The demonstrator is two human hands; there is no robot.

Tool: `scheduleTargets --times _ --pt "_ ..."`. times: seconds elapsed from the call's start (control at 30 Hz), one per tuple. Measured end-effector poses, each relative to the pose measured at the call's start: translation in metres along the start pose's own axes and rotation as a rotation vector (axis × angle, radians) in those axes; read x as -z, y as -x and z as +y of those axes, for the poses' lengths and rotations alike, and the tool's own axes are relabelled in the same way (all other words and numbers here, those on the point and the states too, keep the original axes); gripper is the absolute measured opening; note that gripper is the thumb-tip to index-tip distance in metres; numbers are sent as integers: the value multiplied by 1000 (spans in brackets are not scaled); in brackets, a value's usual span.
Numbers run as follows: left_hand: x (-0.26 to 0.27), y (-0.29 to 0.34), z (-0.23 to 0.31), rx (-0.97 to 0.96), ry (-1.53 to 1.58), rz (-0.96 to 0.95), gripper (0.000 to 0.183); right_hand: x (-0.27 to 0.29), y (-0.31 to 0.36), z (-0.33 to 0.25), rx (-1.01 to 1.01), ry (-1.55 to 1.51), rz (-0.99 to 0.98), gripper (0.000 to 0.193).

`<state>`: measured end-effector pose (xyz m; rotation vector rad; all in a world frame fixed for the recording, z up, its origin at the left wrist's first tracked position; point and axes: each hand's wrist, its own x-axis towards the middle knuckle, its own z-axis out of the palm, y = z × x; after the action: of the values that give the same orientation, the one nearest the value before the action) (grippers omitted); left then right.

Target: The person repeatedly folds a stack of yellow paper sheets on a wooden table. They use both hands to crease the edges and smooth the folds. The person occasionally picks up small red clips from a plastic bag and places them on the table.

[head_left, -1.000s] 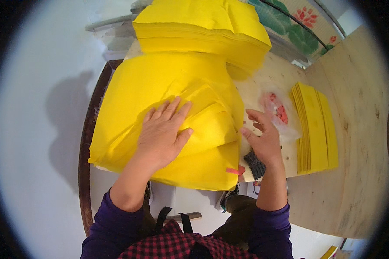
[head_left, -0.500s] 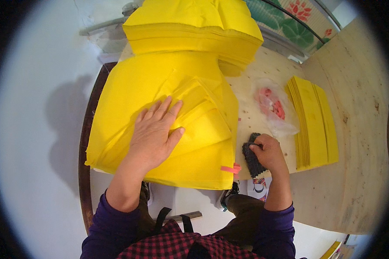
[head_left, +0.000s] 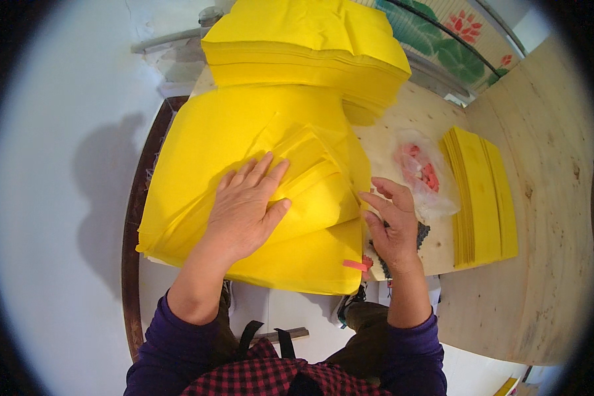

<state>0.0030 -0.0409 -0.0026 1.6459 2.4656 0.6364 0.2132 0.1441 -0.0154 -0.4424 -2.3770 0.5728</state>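
Note:
My left hand [head_left: 244, 208] lies flat on a pile of large yellow sheets [head_left: 224, 138] that look like felt, fingers stretched out. Under and beside its fingertips, some yellow sheets [head_left: 327, 195] are folded over at an angle. My right hand [head_left: 395, 228] is raised at the pile's right edge, fingers apart and slightly curled, holding nothing that shows. Below and behind it a dark grey piece with jagged edges [head_left: 423, 233] rests on the wooden table, mostly hidden by the hand. A red strip [head_left: 354, 265] sticks out at the pile's front right corner.
A second, thick yellow stack [head_left: 303, 63] stands at the back. To the right are a clear plastic bag [head_left: 435, 201] with red pieces [head_left: 421, 170] and a narrower stack of yellow sheets [head_left: 478, 198]. A wooden panel [head_left: 541, 191] bounds the right side.
My right hand has let go of the dark grey piece and moved up and slightly left toward the pile's edge, its fingers now spread. My left hand stays flat on the sheets.

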Motion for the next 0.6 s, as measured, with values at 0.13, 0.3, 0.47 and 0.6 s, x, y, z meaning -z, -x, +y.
scheduleTargets --times 0.13,0.3,0.47,0.6 --pt "-2 1 0 3 0 2 60 -16 -7 -6 -120 -12 18 48" --pt "-1 0 1 -4 -7 3 61 -27 -19 -6 -324 -117 -21 66" --pt "-1 0 1 5 -5 -2 61 -32 -24 -7 -395 -173 -72 74" --pt "-1 0 2 6 -8 -3 61 -32 -24 -3 -418 -216 -107 77"
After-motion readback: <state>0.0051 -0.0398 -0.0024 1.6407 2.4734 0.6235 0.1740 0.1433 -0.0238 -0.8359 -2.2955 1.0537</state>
